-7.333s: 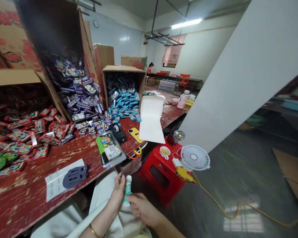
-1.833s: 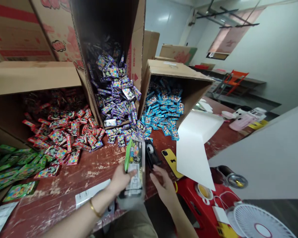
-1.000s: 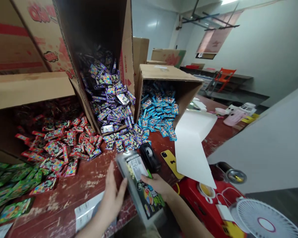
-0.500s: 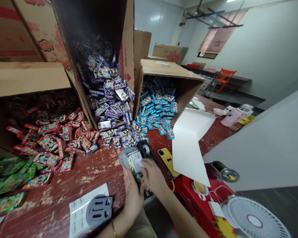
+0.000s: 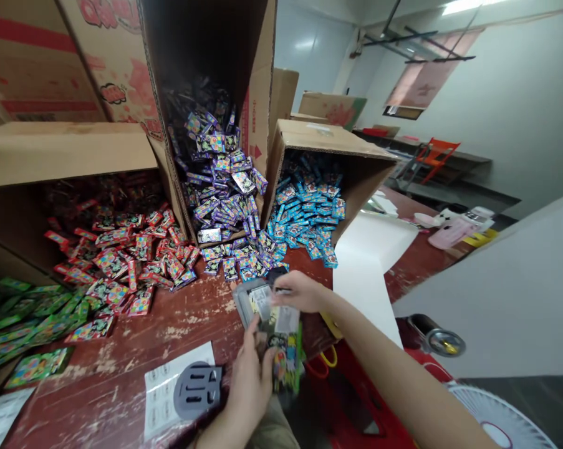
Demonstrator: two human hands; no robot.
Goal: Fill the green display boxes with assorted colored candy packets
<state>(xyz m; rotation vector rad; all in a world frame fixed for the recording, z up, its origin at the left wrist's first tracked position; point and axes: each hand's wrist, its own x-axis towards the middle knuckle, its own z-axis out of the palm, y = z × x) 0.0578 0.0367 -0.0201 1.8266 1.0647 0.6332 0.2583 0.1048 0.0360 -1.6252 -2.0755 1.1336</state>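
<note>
Plastic-wrapped pack (image 5: 275,324) — left hand (image 5: 250,381) grips, right hand (image 5: 300,291) touches top.

The left hand (image 5: 252,380) grips the flat pack's (image 5: 281,330) near end, while the right hand (image 5: 300,291), forearm outstretched, curls over its far end.

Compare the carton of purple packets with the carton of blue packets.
The purple-packet carton stands tall and tilted; the blue-packet carton is lower and lies on its side. The first holds purple packets, the second blue packets. Both are brown cardboard, open toward the camera, and spill onto the red table.
</note>
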